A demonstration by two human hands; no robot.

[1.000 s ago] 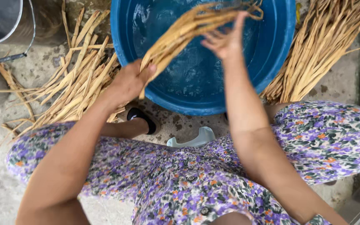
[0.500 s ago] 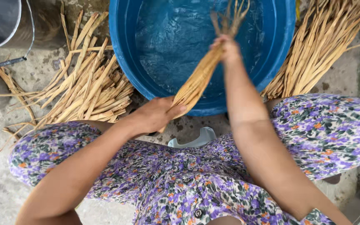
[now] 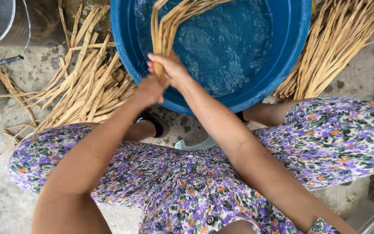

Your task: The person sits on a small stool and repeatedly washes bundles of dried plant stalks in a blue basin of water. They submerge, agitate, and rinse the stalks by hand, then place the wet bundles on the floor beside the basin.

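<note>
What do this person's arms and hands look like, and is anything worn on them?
Both arms are bare from above the elbow down. The left hand and right hand wear no gloves, and no rings or bracelets show. Only a scrap of purple floral sleeve, matching the dress, shows on the right arm at the frame's bottom edge.

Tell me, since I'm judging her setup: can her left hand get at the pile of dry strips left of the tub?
Probably yes. The left hand grips the wet bundle at the blue tub rim, and the strip pile lies just beside it on open floor, nothing between; it must let go first.
</note>
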